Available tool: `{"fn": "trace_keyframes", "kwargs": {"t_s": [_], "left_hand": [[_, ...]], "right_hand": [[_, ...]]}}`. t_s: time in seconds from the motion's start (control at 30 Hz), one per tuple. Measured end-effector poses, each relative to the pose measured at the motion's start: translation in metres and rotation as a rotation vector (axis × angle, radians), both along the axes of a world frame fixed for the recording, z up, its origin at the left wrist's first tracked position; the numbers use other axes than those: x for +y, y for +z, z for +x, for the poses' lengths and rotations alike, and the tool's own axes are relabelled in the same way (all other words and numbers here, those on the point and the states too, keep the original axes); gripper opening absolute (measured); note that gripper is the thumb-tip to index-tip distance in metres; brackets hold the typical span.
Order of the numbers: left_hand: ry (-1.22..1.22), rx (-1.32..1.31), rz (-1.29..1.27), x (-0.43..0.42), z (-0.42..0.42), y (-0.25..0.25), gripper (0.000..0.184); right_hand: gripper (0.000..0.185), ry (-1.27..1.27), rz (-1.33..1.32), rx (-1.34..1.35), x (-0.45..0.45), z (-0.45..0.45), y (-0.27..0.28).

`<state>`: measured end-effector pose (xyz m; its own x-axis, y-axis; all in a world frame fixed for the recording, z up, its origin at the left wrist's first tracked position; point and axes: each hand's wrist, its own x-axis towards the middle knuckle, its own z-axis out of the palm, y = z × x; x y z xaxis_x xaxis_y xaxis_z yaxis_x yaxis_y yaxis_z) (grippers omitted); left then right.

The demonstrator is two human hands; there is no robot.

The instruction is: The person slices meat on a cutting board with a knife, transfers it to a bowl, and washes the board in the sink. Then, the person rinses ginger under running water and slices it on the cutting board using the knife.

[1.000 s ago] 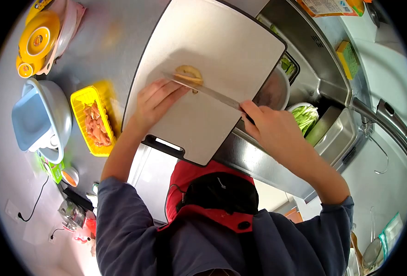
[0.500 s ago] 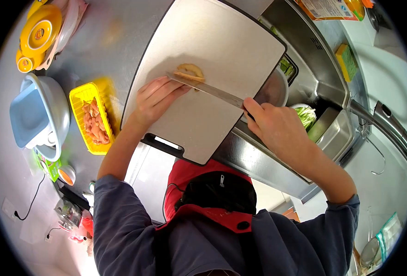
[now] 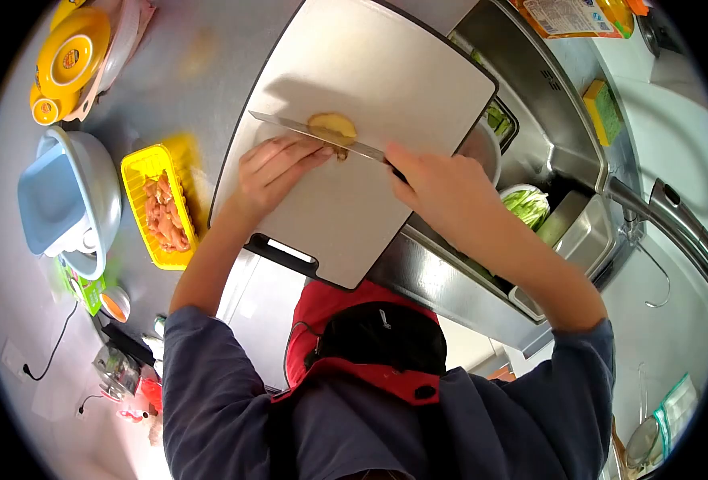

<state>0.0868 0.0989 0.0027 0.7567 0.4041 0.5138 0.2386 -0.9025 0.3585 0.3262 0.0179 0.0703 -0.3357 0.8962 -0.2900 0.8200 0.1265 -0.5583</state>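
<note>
On the white cutting board (image 3: pixel 362 72) lies a piece of ginger (image 3: pixel 334 124) with a pale yellow cut face and brown skin. My left hand (image 3: pixel 278 170) is closed at its near side, fingertips bent against the ginger and partly hiding it. My right hand (image 3: pixel 442 188) grips the handle of a kitchen knife (image 3: pixel 290 124). The blade crosses the ginger just beyond my left fingertips, its tip pointing left over the board. Whether the edge is in the ginger or just above it, I cannot tell.
Left of the board are a yellow tray (image 3: pixel 158 256) of raw meat pieces, a pale blue basin (image 3: pixel 106 176) and yellow dishes (image 3: pixel 70 60). To the right, the sink (image 3: pixel 566 152) holds containers with cut greens (image 3: pixel 527 206). A sponge (image 3: pixel 602 112) rests on its rim.
The knife and my right hand have moved left, and the blade tip now reaches well past the ginger. More of the ginger's cut face shows. My left hand has barely shifted.
</note>
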Motion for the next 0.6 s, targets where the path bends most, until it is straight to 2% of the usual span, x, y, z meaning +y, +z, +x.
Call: {"fn": "trace_keyframes", "kwargs": {"t_s": [0.27, 0.6], "left_hand": [[0.012, 0.018, 0.112, -0.003, -0.005, -0.004, 0.023], [0.016, 0.013, 0.098, -0.002, -0.003, 0.0, 0.023]], "right_hand": [[0.015, -0.044, -0.186, -0.077, -0.024, 0.012, 0.029], [0.013, -0.047, -0.14, -0.034, -0.01, -0.005, 0.013]]}}
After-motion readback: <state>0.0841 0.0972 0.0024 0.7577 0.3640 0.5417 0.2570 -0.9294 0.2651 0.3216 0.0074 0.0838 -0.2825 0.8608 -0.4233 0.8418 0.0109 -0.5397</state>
